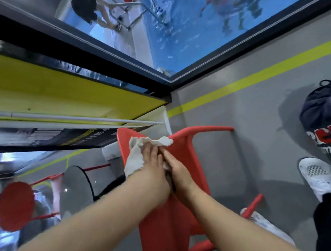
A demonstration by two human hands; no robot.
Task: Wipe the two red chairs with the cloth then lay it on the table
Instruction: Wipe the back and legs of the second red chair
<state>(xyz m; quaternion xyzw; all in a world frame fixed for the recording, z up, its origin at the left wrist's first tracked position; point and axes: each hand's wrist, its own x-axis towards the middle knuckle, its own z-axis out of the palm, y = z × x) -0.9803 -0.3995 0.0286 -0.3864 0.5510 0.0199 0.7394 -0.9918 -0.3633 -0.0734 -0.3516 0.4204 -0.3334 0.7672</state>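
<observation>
Cloth (137, 154) on chair (165, 233); table (76, 182) left of chair; second chair (15, 206) left of table; bag (326, 117) right.

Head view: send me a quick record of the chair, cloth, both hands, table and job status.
chair in work: red chair, under both hands
cloth: white cloth, crumpled over the chair's upper edge
left hand: left hand presses the cloth onto the chair
right hand: right hand rests on the chair beside the left; grip unclear
other chair: second red chair, lower left, blurred
table: round dark table, left of the chair
nearby: backpack on the floor, right
status: wiping; cloth not yet on the table
</observation>
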